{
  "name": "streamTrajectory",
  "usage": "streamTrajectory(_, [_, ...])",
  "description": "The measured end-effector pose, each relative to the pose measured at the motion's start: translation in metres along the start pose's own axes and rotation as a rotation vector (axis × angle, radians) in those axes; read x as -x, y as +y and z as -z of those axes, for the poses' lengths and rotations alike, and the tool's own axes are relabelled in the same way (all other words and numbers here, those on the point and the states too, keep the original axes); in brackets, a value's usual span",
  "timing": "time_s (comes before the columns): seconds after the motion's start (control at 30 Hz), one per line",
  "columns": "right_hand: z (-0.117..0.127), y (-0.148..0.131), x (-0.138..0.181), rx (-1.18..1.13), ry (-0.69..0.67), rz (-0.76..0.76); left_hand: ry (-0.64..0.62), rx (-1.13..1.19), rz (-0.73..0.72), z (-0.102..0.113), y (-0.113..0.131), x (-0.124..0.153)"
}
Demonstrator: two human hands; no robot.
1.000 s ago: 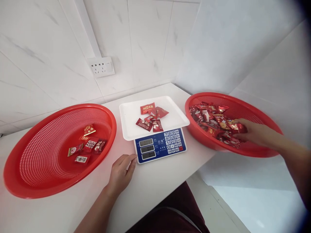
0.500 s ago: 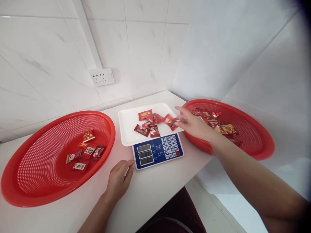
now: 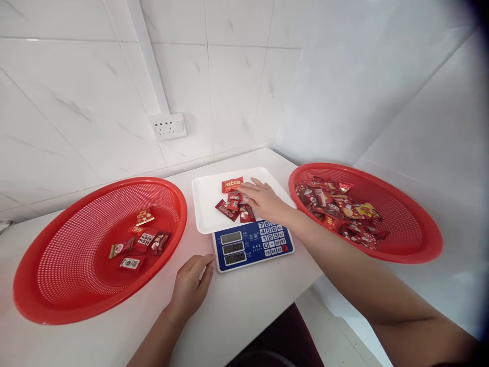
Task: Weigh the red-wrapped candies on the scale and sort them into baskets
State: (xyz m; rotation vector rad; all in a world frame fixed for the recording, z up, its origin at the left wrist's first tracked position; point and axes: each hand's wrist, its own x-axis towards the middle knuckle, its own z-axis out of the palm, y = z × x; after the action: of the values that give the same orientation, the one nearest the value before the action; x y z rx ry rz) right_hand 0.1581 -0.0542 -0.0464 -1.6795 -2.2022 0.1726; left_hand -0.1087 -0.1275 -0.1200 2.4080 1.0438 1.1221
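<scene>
My right hand [image 3: 264, 200] reaches over the white weighing tray [image 3: 206, 216] with its fingers stretched out, at the right side of a small pile of wrapped candies. A red packet with yellow lettering [image 3: 232, 184] and dark red packets [image 3: 226, 209] show beside the fingers; what lies under the palm is hidden. The tray sits on a blue digital scale [image 3: 252, 239] with a keypad and three displays. My left hand [image 3: 191, 285] rests on the table, loosely closed with nothing visible in it, its fingertips at the scale's left edge.
On the left stands a red mesh basket [image 3: 69, 229] with several wrapped candies [image 3: 145, 239] inside. At the right, another red basket [image 3: 416, 234] holds a larger heap of candies [image 3: 340, 209]. Behind the white table is a tiled wall with a socket [image 3: 169, 127].
My right hand has moved left from the tray's right edge, bringing a red packet over the pile; that packet is now out of sight. My left hand stays at the scale's edge.
</scene>
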Motion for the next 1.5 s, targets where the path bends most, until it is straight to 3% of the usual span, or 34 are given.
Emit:
streamTrajectory(0.2, [0.012, 0.013, 0.028, -0.101, 0.030, 0.022, -0.021, 0.018, 0.016, -0.002, -0.001, 0.002])
streamTrajectory(0.37, [0.012, -0.001, 0.074, -0.249, 0.405, -0.072, -0.017, 0.019, 0.031, -0.003, -0.002, 0.003])
streamTrajectory(0.47, [-0.002, 0.003, 0.094, -0.173, 0.497, -0.132, -0.017, 0.020, 0.048, -0.004, -0.003, 0.003])
streamTrajectory(0.63, [-0.016, 0.016, 0.083, -0.042, 0.380, -0.216, -0.027, 0.028, 0.065, -0.006, -0.003, 0.004])
streamTrajectory(0.77, [-0.006, 0.009, 0.062, -0.065, 0.267, -0.245, -0.040, 0.020, 0.069, -0.005, -0.002, 0.004])
streamTrajectory(0.9, [0.006, -0.006, 0.062, -0.171, 0.220, -0.247, -0.044, 0.016, 0.070, -0.005, -0.002, 0.003])
streamTrajectory(1.1, [-0.006, -0.010, 0.108, -0.300, 0.623, -0.213, -0.038, 0.033, 0.085, -0.005, -0.002, 0.002])
streamTrajectory(1.17, [-0.018, -0.006, 0.127, -0.316, 0.674, -0.180, -0.034, 0.037, 0.098, -0.005, -0.002, 0.002])
streamTrajectory(1.33, [-0.047, -0.003, 0.161, -0.327, 0.496, -0.108, -0.012, 0.029, 0.126, -0.005, -0.001, 0.000])
streamTrajectory(1.5, [-0.062, -0.008, 0.166, -0.374, 0.368, -0.062, -0.002, 0.013, 0.151, -0.007, 0.000, -0.002])
